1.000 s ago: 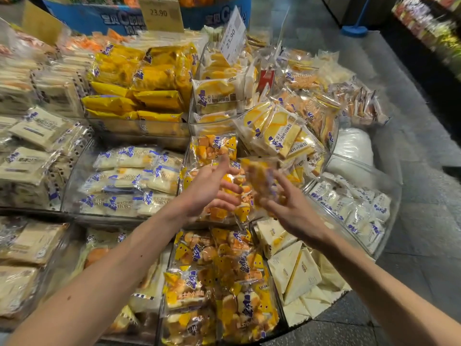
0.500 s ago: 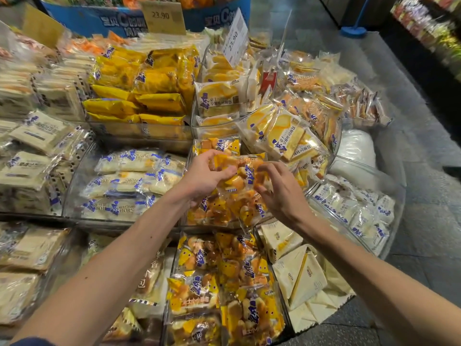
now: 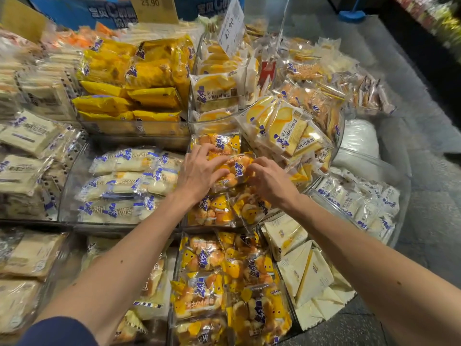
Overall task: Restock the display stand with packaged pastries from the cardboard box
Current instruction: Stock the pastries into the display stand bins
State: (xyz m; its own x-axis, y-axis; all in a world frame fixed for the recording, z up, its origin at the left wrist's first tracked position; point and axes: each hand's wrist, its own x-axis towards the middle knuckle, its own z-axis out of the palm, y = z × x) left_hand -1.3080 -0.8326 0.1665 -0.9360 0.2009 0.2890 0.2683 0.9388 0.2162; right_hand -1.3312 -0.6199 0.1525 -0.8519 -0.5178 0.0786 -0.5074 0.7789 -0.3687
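Both hands hold one yellow bag of small buns [image 3: 234,168] over the middle compartment of the display stand [image 3: 119,226], above other bags of the same kind [image 3: 214,211]. The left hand [image 3: 199,171] has its fingers [image 3: 212,148] curled on the bag's left edge, with the thumb laid across its front. The right hand [image 3: 270,181] pinches the right edge with bent fingers. The bag seems to touch the pile under it (the hands hide the contact, so I cannot be sure). White packets [image 3: 124,183] fill the compartment just beside it, on the left. A price card [image 3: 230,26] stands at the back.
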